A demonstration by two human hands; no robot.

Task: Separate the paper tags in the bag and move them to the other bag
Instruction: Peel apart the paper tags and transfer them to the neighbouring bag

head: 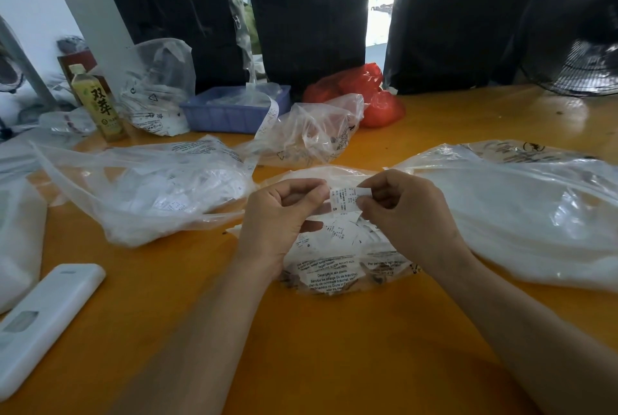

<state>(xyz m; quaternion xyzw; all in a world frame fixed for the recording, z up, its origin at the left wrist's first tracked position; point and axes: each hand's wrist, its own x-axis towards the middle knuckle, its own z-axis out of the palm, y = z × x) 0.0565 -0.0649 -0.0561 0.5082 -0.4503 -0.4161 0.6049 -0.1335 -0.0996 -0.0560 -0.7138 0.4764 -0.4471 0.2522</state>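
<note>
A small paper tag (344, 200), white with fine black print and a letter S, held up between both hands. Pinched on its left edge by the left hand (277, 224), fingers curled round it, thumb on top. Pinched on its right edge by the right hand (406, 214), thumb and forefinger closed on the folded corner. Just under both hands, a clear printed bag (347, 267) lying flat on the orange table (317, 347), with more loose tags (337, 234) inside, directly below the held one. To the left of the left hand, touching the table, a second clear bag (150, 187), open and crumpled, with white tags inside. To the right of the right hand, a large clear bag (535, 214) with white content, not possible to tell what. Beyond both hands, a smaller crumpled bag (311, 133), a blue tray (230, 113) and a red bag (368, 93). Far left of the left hand, a tea bottle (97, 103) standing upright. Near the left forearm, a white remote control (43, 321) lying flat. Beyond the right hand, at the table's far edge, a black fan (578, 56).
</note>
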